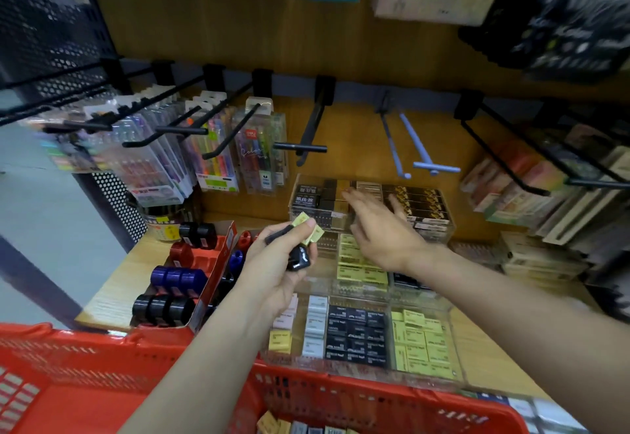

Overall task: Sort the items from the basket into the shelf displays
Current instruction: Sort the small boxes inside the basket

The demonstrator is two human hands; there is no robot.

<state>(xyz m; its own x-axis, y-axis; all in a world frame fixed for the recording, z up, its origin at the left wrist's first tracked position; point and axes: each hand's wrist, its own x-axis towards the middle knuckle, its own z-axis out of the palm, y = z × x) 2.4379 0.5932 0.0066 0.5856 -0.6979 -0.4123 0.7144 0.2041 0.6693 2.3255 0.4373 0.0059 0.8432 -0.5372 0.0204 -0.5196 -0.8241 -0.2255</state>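
Red basket (341, 396) sits right below the clear trays (361, 334). My left hand (276, 263) grips a few small yellow and black packs (305, 235) just over them, right hand (381, 229) spread wide above the far tray (371, 206).
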